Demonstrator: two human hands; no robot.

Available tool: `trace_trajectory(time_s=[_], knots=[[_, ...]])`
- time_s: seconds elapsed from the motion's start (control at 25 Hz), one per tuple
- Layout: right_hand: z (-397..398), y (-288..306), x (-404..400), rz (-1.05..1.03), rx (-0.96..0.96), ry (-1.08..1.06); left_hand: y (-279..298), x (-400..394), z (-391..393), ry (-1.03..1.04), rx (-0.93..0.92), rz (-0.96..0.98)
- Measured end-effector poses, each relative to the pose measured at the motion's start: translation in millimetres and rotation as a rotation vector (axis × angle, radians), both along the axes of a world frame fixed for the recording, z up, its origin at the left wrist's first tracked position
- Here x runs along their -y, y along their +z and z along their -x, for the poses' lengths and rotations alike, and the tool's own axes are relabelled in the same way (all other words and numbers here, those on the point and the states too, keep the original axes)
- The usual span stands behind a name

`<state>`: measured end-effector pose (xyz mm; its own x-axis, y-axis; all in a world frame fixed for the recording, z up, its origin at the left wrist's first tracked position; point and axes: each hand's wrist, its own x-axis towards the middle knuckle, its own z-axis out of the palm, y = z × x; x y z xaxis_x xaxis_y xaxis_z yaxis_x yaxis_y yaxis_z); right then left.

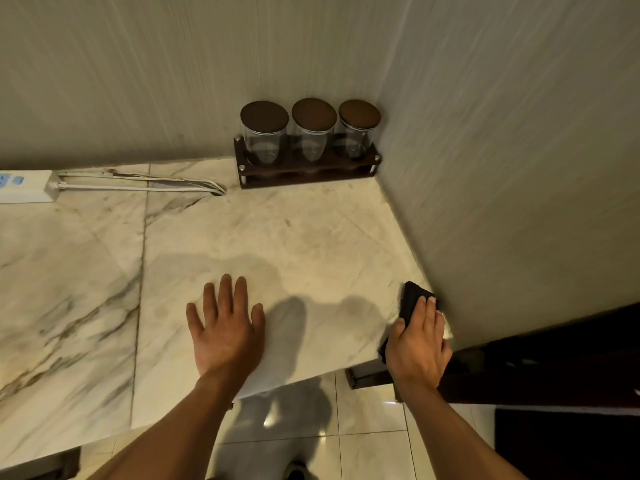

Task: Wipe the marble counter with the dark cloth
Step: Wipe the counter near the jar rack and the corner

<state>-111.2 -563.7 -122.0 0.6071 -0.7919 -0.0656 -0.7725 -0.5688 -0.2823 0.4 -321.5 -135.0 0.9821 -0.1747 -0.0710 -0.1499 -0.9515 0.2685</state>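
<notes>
The marble counter (277, 237) is pale with grey veins and fills the middle of the head view. My right hand (419, 344) presses the dark cloth (414, 297) flat on the counter's near right corner, right against the side wall. Most of the cloth is hidden under my fingers; its far end sticks out ahead of them. My left hand (225, 323) lies flat on the marble near the front edge, fingers spread, holding nothing. A faint damp patch shows on the marble between and beyond the hands.
A dark wooden rack (308, 171) with three glass jars stands in the back corner. A white power strip (24, 187) and its cables (145, 183) lie along the back wall at left. Walls bound the counter behind and right. Tiled floor (363, 427) lies below the front edge.
</notes>
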Motion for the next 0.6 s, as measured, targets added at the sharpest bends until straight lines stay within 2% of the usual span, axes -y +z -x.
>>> trace_trajectory(time_s=[0.12, 0.24, 0.4, 0.6], knots=[[12.2, 4.3, -1.5, -0.018, -0.016, 0.010, -0.5, -1.7, -0.7, -0.013, -0.013, 0.016], [19.6, 2.7, 0.4, -0.101, 0.071, 0.059, 4.0, -4.9, -3.4, -0.035, -0.030, 0.055], [33.5, -2.1, -19.0, -0.083, 0.143, 0.106, 11.3, -22.1, 0.1, -0.060, -0.030, 0.154], [50.9, -10.5, -82.7, -0.037, 0.161, 0.361, 28.5, -58.4, 33.3, -0.011, 0.070, 0.345]])
